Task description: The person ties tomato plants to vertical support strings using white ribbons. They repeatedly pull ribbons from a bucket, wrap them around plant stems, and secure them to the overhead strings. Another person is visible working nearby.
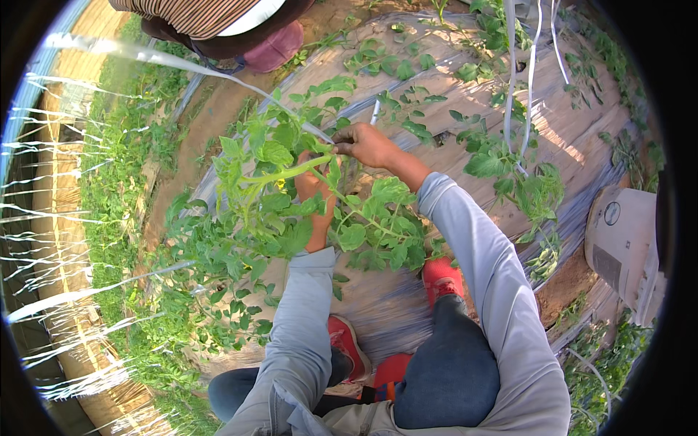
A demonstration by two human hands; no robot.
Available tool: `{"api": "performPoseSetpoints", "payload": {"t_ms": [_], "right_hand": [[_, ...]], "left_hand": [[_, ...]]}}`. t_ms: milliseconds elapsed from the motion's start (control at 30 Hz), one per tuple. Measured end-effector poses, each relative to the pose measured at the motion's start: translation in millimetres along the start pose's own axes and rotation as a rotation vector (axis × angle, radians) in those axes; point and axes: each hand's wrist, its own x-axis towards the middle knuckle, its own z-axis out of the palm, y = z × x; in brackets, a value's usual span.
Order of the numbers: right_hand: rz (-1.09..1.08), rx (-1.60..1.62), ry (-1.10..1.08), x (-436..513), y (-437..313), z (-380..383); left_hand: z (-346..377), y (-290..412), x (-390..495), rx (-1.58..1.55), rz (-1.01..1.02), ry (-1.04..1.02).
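Observation:
A leafy tomato plant (283, 174) with a thick green stem and a small yellow flower stands before me. My left hand (315, 188) is around its upper stem, some fingers hidden behind stem and leaves. From the upper left a white plastic twine (240, 82) slants down tautly to the plant. My right hand (362, 144) pinches that twine between thumb and fingers, close beside the stem and just above my left hand. A lower leafy branch (376, 220) spreads beneath my right forearm.
Plastic mulch film (392, 321) covers the bed under my red shoes (346, 349). More twines (531, 82) hang at the upper right over other tomato plants (491, 163). A white bucket (621, 245) is at the right. Another person (218, 27) is at the top left.

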Motion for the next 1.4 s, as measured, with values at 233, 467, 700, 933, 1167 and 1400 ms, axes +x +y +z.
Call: {"api": "performPoseSetpoints", "payload": {"t_ms": [233, 467, 700, 933, 1167, 1400], "right_hand": [[-0.061, 0.097, -0.228, 22.1, 3.8, -9.0], [-0.014, 0.253, 0.220, -61.2, -23.9, 18.2], [-0.122, -0.164, 0.179, -89.4, -40.2, 26.3], [-0.082, 0.252, 0.179, -113.1, -86.0, -71.8], [-0.186, -0.612, 0.272, -107.9, -12.7, -87.0], [-0.223, -0.161, 0.085, -92.7, -12.3, -11.0]], "left_hand": [[-14.4, -7.6, 8.3, -0.062, 0.014, -0.109], [-9.2, -25.1, 14.3, -0.050, 0.022, 0.153], [9.6, 11.5, 13.7, -0.073, -0.103, 0.226], [4.2, 22.0, 17.4, -0.004, -0.187, 0.149], [31.7, 7.3, 24.1, 0.001, -0.121, 0.015], [36.7, 19.2, 24.5, 0.001, -0.144, -0.056]]}}
